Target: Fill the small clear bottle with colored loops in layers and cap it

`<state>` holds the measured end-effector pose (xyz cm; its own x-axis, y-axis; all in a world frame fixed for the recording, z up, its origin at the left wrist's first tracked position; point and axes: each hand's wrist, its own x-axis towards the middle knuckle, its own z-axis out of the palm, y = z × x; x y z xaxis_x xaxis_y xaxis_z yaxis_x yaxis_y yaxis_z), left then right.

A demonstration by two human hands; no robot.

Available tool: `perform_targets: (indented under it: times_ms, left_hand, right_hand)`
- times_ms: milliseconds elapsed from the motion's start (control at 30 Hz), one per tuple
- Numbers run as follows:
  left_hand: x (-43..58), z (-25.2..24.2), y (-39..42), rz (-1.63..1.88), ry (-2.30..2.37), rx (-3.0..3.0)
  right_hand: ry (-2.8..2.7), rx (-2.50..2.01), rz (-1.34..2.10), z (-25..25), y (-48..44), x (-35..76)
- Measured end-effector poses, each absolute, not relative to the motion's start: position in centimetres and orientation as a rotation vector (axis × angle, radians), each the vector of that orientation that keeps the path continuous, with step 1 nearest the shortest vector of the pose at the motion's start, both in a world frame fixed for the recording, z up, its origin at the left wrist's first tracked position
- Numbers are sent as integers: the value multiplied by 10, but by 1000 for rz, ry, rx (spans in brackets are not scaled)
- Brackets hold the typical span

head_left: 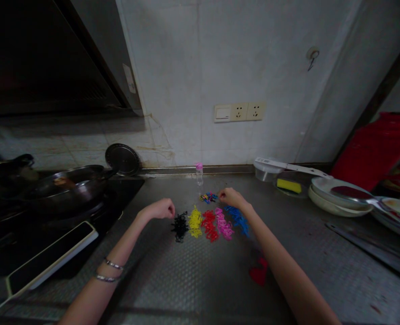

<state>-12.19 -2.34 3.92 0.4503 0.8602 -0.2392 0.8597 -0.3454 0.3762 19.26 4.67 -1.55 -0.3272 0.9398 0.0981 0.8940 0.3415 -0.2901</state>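
My left hand (159, 209) curls beside one black pile (180, 227), right hand (232, 197) beside one mixed pile (207, 197); finger closure I cannot tell. Rightward of black: four single-colour piles (209, 226).

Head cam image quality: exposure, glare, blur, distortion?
Head view: dim, range hood nearly black; head view: faint sheen on the counter, no harsh glare; head view: red heart soft-edged; head view: red flask leans, probably wide-angle stretch.

You have five loose piles of small, thin pieces in a row, left to right: black pile (180, 226), yellow pile (195, 222), red pile (209, 225), pink pile (224, 224), blue pile (238, 220). Your smaller mixed-colour heap (208, 197) lies on their far side.
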Motion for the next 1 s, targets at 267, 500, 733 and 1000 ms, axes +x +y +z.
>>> perform_targets:
  times_ms: [267, 500, 733, 1000]
  left_hand:
    - [-107, 29, 6, 150, 1395, 2359]
    - [-70, 14, 35, 490, 1505, 2439]
    - [-25, 6, 38, 333, 1431, 2508]
    - [-7, -5, 37, 241, 1469, 2539]
  right_hand:
    - [-2347, -1654, 549, 13, 52, 228]
    - [-2341, -1898, 999, 32, 39, 246]
    - [-2373, -1935, 904, 32, 43, 234]
    - [-2472, -1625, 581, 28, 36, 203]
